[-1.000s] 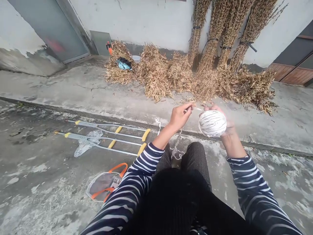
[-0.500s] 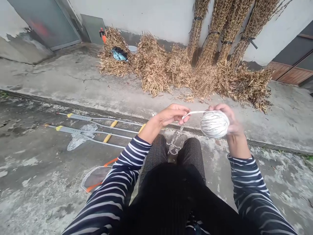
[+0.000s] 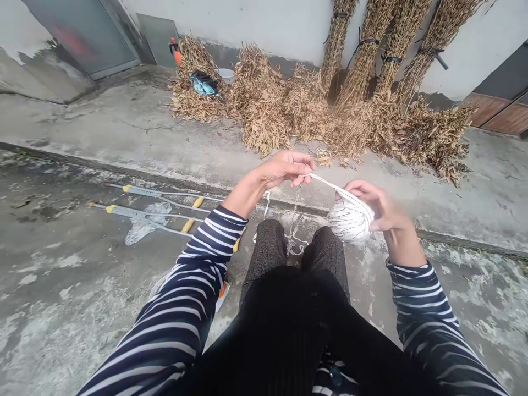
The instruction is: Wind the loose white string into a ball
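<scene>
Far to the left of the fingers, a pair of crutches with yellow grips lies flat on the concrete ground, a crumpled clear plastic sheet partly under them. The left hand is raised above the knees, its fingers curled shut and pinching a white cord between thumb and fingertips. From that pinch the cord runs taut, down and to the right, to a ball of cord. A loose tail of the cord hangs from below the left hand toward the ground between the legs. The right hand cups the ball from the right side and from behind, fingers spread partly open around it, thumb resting over the top strand. Beyond both hands, dried plant bundles are heaped on the ground and leaned against the wall.
</scene>
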Motion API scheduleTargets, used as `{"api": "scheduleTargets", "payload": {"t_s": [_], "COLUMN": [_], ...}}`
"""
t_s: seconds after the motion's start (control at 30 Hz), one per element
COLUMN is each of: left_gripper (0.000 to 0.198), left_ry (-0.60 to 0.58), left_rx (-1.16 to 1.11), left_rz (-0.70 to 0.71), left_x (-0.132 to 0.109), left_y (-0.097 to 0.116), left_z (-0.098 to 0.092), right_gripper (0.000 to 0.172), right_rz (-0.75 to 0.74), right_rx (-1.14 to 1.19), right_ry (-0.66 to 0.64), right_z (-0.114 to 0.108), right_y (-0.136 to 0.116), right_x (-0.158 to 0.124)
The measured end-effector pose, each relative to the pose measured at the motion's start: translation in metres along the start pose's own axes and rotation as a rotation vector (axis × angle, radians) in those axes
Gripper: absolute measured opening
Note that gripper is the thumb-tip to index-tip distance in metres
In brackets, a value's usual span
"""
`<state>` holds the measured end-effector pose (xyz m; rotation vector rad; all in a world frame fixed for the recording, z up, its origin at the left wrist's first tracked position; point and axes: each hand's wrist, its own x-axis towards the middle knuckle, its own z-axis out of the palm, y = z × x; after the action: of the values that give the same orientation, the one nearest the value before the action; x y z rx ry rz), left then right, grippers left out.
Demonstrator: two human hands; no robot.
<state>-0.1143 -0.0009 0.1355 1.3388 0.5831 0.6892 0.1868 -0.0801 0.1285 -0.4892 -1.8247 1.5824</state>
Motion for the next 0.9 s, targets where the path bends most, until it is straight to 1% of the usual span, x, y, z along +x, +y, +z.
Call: {"api": "scheduleTargets", "payload": {"t_s": [0.1, 0.2, 0.27, 0.37, 0.47, 0.6, 0.7, 0.8, 0.9], "left_gripper": [0.029, 0.026, 0.024, 0.021, 0.018, 0.017, 0.022, 0.023, 0.018], "left_ry": [0.032, 0.071, 0.086, 0.073, 0.021, -0.134, -0.226, -0.263, -0.273], "left_rx": [0.025, 0.062, 0.086, 0.130, 0.174, 0.230, 0.226, 0.200, 0.229], "left_rz": [0.006, 0.005, -0.002, -0.036, -0.078, -0.166, -0.200, -0.210, -0.213], "left_x": [-0.003, -0.005, -0.006, -0.006, -0.004, -0.002, -0.004, -0.008, -0.011], "left_y": [0.009, 0.011, 0.011, 0.011, 0.011, 0.005, -0.003, -0.012, -0.019], "left_z": [-0.001, -0.001, -0.002, -0.004, -0.007, -0.008, -0.004, 0.003, 0.007], "right_gripper": [0.077, 0.066, 0.061, 0.060, 0.058, 0.058, 0.058, 0.059, 0.057], "right_rz": [0.040, 0.041, 0.039, 0.043, 0.040, 0.013, 0.006, 0.015, 0.011], "right_rx": [-0.024, -0.096, -0.129, -0.158, -0.185, -0.151, -0.074, -0.017, 0.000], "right_ry": [-0.035, -0.048, -0.037, -0.006, 0.016, 0.030, 0.083, 0.144, 0.155], "right_z": [0.000, 0.001, 0.002, 0.002, 0.002, -0.002, -0.007, -0.012, -0.017], "right_y": [0.000, -0.003, -0.005, -0.005, -0.004, 0.001, 0.008, 0.015, 0.019], "right_x": [-0.001, 0.001, 0.002, 0.001, -0.001, -0.003, -0.005, -0.010, -0.015]}}
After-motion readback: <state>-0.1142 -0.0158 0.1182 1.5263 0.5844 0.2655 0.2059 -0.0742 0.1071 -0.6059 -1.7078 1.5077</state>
